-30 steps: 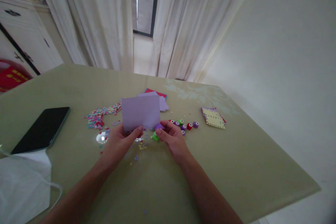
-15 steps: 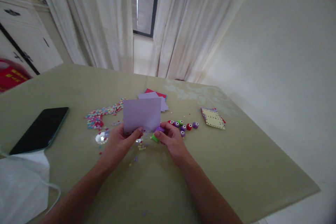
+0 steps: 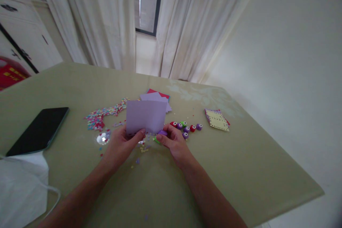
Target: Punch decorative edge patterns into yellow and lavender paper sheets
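A pale purple sheet of paper (image 3: 145,115) stands upright between my hands over the table. My left hand (image 3: 124,142) pinches its lower left edge, thumb in front. A row of small punched holes seems to run along the bottom edge by that thumb. At the lower right corner, my right hand (image 3: 172,140) closes its thumb and fingers round a small purple craft punch (image 3: 162,133). The punch sits at the paper's edge; whether the sheet is inside its slot I cannot tell. A green piece (image 3: 157,139) shows just below it, partly hidden.
Several small punches (image 3: 186,128) in red, green and purple lie right of my hand. Confetti (image 3: 100,117) is heaped at left. Behind the sheet lie more papers (image 3: 157,96); perforated squares (image 3: 217,120) are at right. A phone (image 3: 40,130) and white mask (image 3: 22,190) lie left.
The held sheet's right side has shifted slightly right and bends a little more. The purple punch stays in my right hand, and both hands hold nearly the same place.
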The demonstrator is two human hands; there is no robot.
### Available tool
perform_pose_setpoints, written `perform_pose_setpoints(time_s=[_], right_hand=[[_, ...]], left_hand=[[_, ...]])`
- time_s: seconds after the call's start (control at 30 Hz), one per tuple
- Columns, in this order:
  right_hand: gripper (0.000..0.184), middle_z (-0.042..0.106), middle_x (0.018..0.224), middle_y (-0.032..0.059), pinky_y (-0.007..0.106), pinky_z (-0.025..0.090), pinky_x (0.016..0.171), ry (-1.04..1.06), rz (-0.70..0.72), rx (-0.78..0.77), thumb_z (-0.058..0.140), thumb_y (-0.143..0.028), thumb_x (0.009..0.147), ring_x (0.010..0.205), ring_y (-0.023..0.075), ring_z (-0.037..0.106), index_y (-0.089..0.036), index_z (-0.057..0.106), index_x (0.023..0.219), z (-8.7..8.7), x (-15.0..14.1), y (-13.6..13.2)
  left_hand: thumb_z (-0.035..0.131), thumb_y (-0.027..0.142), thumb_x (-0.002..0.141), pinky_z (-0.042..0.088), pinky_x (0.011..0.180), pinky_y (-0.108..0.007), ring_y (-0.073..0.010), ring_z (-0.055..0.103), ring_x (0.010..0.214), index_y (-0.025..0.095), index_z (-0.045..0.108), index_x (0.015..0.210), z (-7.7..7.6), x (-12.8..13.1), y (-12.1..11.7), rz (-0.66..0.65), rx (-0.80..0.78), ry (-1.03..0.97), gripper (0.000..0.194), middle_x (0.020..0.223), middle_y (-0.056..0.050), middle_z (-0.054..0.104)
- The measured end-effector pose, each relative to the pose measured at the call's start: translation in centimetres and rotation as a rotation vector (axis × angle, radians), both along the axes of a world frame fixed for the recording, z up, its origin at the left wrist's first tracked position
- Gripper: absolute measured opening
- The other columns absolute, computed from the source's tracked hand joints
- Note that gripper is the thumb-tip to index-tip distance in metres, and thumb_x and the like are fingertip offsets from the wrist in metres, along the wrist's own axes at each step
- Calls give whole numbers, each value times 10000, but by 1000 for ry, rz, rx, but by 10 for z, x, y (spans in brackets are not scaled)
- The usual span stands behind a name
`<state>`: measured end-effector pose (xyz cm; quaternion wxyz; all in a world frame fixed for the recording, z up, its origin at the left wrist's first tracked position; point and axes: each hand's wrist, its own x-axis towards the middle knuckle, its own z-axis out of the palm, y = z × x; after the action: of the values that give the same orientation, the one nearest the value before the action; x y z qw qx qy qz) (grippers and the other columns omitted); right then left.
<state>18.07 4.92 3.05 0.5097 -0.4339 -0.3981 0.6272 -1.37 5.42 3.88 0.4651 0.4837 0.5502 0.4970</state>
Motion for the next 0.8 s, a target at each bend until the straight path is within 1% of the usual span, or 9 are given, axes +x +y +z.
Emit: perform_pose_setpoints(time_s=[0.13, 0.2, 0.27, 0.33, 0.43, 0.53, 0.6, 0.67, 0.8], right_hand=[[451, 691, 771, -15, 270, 450, 677, 5, 1, -28, 1012, -445, 591, 707, 152, 589, -207, 735, 856, -4, -2, 2], [454, 706, 782, -8, 277, 457, 668, 9, 11, -34, 1017, -440, 572, 692, 154, 594, -209, 751, 857, -3, -1, 3], [458, 718, 805, 1, 284, 473, 673, -14, 0, 0, 1021, -416, 564, 709, 162, 607, -211, 766, 884, -1, 1, 5], [458, 719, 817, 7, 274, 471, 656, -53, -45, 45, 1010, -401, 589, 725, 163, 610, -211, 772, 930, 2, 3, 6], [393, 710, 803, 15, 241, 396, 567, -59, -145, 62, 924, -458, 712, 660, 135, 560, -200, 757, 957, 4, 6, 8], [355, 637, 688, -2, 242, 286, 491, -24, -171, 70, 783, -533, 818, 543, 108, 436, -187, 754, 895, 3, 8, 9], [370, 538, 612, -27, 254, 230, 471, -12, -168, 78, 742, -555, 834, 508, 104, 359, -187, 738, 801, 2, 8, 9], [401, 454, 579, -43, 262, 195, 469, -14, -169, 83, 753, -575, 828, 503, 102, 309, -187, 715, 733, 3, 7, 8], [457, 425, 559, -52, 272, 173, 480, -41, -163, 112, 807, -627, 785, 511, 99, 275, -174, 748, 768, 5, 5, 7]], left_hand=[[843, 519, 666, 509, 545, -283, -215, 673, 588, 201, 724, 739, -2, -1, 0, -4, -2, -4, 347, 649, -10, 734], [845, 518, 671, 519, 559, -284, -220, 686, 604, 202, 726, 741, -2, -2, 1, 21, 12, -13, 344, 662, -15, 746], [854, 523, 675, 538, 584, -288, -228, 708, 633, 202, 728, 763, -2, -3, 2, 62, 22, -41, 356, 684, -22, 762], [866, 526, 679, 562, 620, -295, -238, 732, 673, 199, 734, 812, -4, -4, 4, 98, 13, -78, 377, 721, -30, 780], [879, 524, 688, 576, 641, -297, -237, 739, 693, 195, 734, 852, -6, -6, 4, 110, -1, -109, 395, 748, -36, 790], [878, 522, 713, 568, 633, -288, -224, 726, 681, 193, 726, 838, -7, -6, 3, 71, 31, -102, 383, 737, -35, 780], [875, 525, 725, 561, 622, -285, -222, 721, 674, 193, 721, 839, -6, -7, 2, 47, 47, -84, 384, 727, -32, 772], [872, 532, 728, 561, 619, -289, -227, 726, 677, 194, 719, 854, -4, -6, 1, 33, 44, -69, 392, 728, -32, 770], [875, 535, 706, 563, 616, -295, -233, 728, 674, 195, 721, 840, -1, -5, 0, 15, 37, -52, 396, 723, -35, 770]])
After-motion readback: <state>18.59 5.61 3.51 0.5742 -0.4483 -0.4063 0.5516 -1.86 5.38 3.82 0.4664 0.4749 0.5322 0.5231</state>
